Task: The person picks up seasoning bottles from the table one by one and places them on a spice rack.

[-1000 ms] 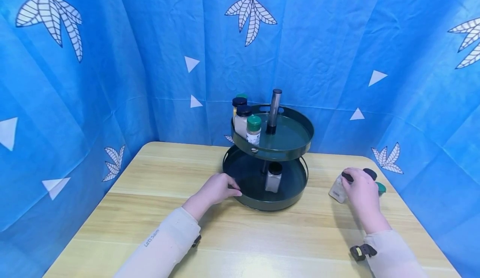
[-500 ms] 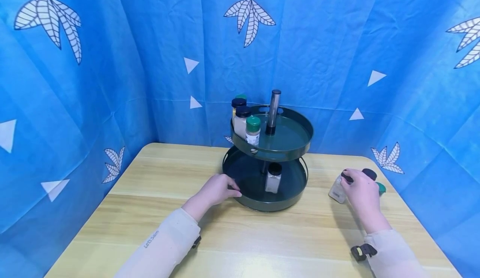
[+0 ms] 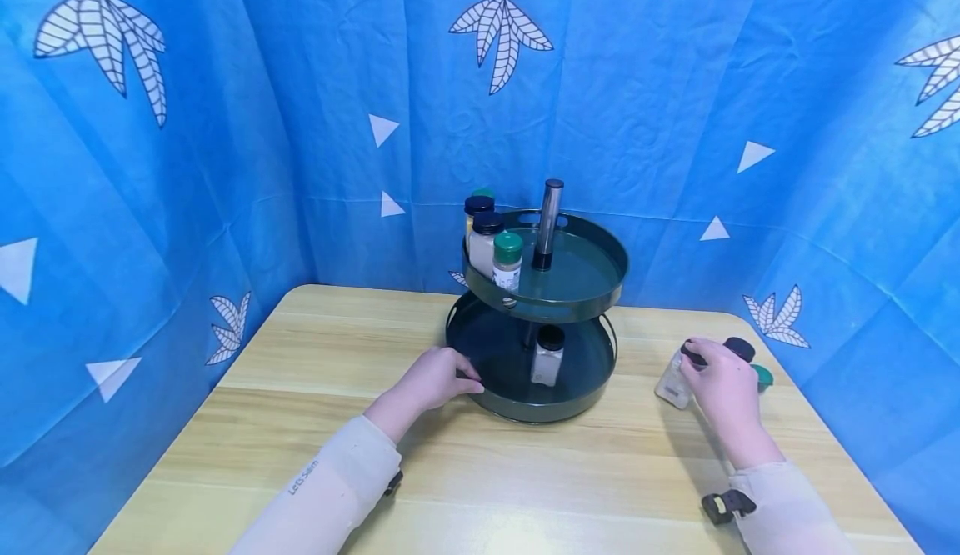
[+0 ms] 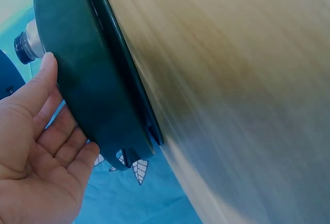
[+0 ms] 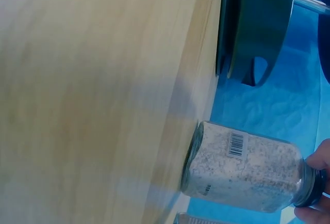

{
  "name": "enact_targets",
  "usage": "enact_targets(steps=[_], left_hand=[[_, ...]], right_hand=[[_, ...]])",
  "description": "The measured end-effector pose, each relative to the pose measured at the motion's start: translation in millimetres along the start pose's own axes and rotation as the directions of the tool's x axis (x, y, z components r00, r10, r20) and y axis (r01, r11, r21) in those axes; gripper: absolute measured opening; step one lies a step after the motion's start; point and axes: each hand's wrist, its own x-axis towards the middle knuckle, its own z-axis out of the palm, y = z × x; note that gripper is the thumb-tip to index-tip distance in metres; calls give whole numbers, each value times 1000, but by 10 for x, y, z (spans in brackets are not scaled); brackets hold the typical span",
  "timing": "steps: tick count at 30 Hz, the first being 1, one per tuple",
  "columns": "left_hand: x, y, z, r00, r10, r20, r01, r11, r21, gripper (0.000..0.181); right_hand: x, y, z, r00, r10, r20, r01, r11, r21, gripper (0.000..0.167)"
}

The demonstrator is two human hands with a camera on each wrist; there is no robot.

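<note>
My left hand (image 3: 431, 382) grips the near left rim of the lower tray (image 3: 517, 412) of a dark green two-tier turntable. In the left wrist view, the thumb and fingers (image 4: 49, 61) lie along that tray's rim. A clear spice jar (image 3: 546, 367) with a black lid stands inside the lower tray. To the right, my right hand (image 3: 724, 388) pinches the black lid of another spice jar (image 5: 242, 167), filled with pale speckled seasoning and bearing a barcode. It leans a little; whether its base touches the table cannot be told.
Several jars with black and green lids, including a green-lidded one (image 3: 507, 262), crowd the left side of the upper tray (image 3: 577, 308). Behind my right hand are a black lid (image 3: 739, 348) and a green lid (image 3: 763, 377). Blue curtain (image 3: 645, 105) surrounds the wooden table (image 3: 480, 480).
The jar in my right hand has shifted very slightly to the left at its base. My left hand and the turntable look unmoved.
</note>
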Motion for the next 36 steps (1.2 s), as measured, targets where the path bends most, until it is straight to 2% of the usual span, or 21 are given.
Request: enact_targets(steps=[4,15,27,36], left_hand=[[-3,-7,-4,1000,23,-11,-23,1000,3,12],[-1,4,-6,1000,13,-13,-13,1000,3,12],[-7,7,-10,1000,24,-17,-24,1000,8,12],[-5,9,-21,1000,17,-11,-17,1000,7,12]], right_hand=[[-2,-3,-2,1000,3,0,-3,1000,1,24],[17,-74,-39,999,-37,-37,37,999,11,25],[101,-289,-132,990,-96,-103,105,991,81,26],[154,-469,-192,983,-130,-128,141,987,81,28]])
